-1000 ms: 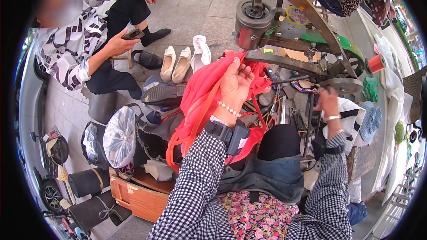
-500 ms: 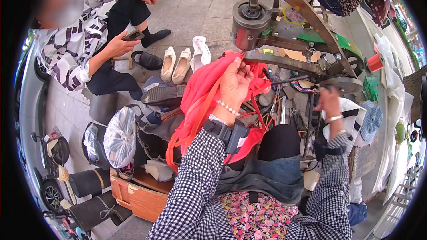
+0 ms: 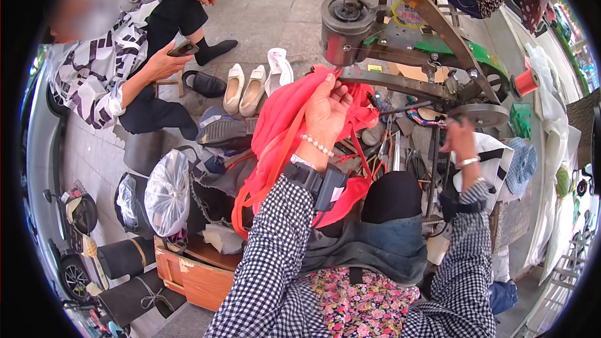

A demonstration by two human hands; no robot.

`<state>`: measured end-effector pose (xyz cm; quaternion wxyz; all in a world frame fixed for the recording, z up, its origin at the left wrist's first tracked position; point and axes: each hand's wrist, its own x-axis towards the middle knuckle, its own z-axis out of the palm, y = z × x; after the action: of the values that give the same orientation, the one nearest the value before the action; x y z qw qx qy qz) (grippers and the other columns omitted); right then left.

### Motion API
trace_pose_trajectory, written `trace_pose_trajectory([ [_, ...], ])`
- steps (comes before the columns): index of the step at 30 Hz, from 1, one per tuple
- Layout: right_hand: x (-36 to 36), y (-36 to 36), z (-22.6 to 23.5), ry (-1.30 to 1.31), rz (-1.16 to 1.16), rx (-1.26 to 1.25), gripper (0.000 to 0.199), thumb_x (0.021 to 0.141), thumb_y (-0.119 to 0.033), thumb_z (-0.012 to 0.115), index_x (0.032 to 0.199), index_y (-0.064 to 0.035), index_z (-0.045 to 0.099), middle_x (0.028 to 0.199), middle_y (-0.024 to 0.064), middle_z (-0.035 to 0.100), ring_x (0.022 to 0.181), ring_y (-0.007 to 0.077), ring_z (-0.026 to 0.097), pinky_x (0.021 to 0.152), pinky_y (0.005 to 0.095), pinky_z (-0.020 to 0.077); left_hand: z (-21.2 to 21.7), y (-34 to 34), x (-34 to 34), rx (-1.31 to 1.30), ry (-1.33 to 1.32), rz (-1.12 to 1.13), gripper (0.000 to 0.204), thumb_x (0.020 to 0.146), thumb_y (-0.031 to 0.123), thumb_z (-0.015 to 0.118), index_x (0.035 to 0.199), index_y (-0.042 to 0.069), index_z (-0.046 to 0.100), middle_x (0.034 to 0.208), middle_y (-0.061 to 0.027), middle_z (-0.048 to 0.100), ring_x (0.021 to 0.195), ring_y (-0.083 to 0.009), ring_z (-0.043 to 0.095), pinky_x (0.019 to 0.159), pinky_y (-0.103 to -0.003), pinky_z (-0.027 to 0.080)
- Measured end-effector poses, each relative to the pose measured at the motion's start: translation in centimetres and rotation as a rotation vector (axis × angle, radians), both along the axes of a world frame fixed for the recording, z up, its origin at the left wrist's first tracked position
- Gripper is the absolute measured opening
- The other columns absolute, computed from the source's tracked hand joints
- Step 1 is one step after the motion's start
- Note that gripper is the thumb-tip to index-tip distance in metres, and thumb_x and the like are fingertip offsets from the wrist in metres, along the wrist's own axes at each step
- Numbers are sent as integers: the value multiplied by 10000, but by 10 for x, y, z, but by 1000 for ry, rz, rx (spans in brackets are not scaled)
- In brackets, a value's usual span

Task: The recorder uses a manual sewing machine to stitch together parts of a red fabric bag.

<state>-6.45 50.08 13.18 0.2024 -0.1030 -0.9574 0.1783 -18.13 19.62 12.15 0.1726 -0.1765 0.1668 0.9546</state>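
Observation:
A red cloth bag (image 3: 282, 122) with long straps hangs at the working end of a hand-cranked sewing machine (image 3: 400, 44). My left hand (image 3: 327, 109) pinches the bag's upper edge right under the machine's round metal head, palm turned up and fingers curled. The needle and the stitching spot are too small to make out. On the right, my right hand (image 3: 461, 142) is at the rim of the machine's metal handwheel (image 3: 479, 114), its fingers bent and partly blurred. Red thread is wound on a spool (image 3: 524, 82) beyond the wheel.
Pale flat shoes (image 3: 243, 91) and a dark shoe (image 3: 208, 84) stand on the paving. Scissors and other tools (image 3: 397, 150) lie under the machine. A wooden drawer box (image 3: 197, 275) is at lower left. A seated person (image 3: 103, 75) holds a phone at far left.
The whole view has shifted slightly. My left hand keeps its hold on the bag, and my right hand stays at the handwheel with little visible movement.

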Motion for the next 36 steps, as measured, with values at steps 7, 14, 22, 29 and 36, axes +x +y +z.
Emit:
trace_pose_trajectory([
  [7,31,46,82,-94,-431,-299,215,721,-200,533,794,-2,492,649,83,508,650,198,521,601,298,433,5,-6,15,77,-40,-2,138,714,181,620,746,83,527,682,-13,528,648,-148,509,606,-318,427],
  [14,2,-97,84,174,28,-491,166,725,-99,554,859,-2,541,821,75,548,713,109,533,622,226,433,41,-60,71,-355,277,-565,144,769,124,534,885,39,521,785,-60,565,619,-164,557,567,-301,467],
  [22,-73,-238,18,-420,304,-1547,263,718,-206,603,884,-29,502,768,39,545,623,116,541,516,214,411,40,-83,28,-1868,914,4,142,647,9,565,768,18,490,732,-86,532,615,-208,536,537,-311,423],
  [29,-74,-241,5,-265,206,-1557,152,707,-135,597,766,-68,474,654,1,530,460,90,503,397,192,375,14,-73,17,-2334,1120,116,197,601,65,573,744,60,438,735,-104,443,688,-274,487,559,-376,384],
  [36,-73,-252,18,-297,219,-1791,94,741,-74,536,772,-64,448,689,25,530,513,125,547,445,229,457,40,-95,9,-2226,1162,398,139,643,38,498,780,46,479,717,-116,468,649,-289,495,542,-378,398],
])
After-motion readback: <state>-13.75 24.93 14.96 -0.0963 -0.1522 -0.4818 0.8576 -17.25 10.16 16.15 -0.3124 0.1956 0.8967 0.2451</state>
